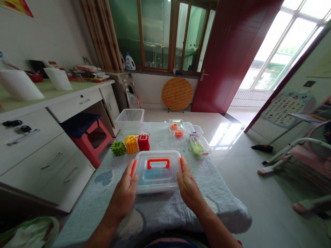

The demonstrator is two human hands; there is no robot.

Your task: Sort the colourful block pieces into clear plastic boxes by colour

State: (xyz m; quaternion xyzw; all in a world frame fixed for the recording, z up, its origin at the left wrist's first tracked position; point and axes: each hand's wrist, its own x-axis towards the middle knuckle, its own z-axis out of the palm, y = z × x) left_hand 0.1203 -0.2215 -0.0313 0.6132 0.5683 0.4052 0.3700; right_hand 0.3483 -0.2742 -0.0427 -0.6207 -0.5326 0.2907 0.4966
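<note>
A clear plastic storage box with a lid and an orange carrying handle is between my two hands, near the front of the cloth-covered table. My left hand presses against its left side by the orange latch. On the other side, my right hand grips the box at the right latch. Something bluish shows faintly through the lid. Behind the box are green toy pieces, yellow pieces and red pieces, each grouped into a block.
An unlidded clear bin stands at the table's back left. Small clear containers, one with orange pieces and one with green pieces, sit at the back right. A red stool is left of the table.
</note>
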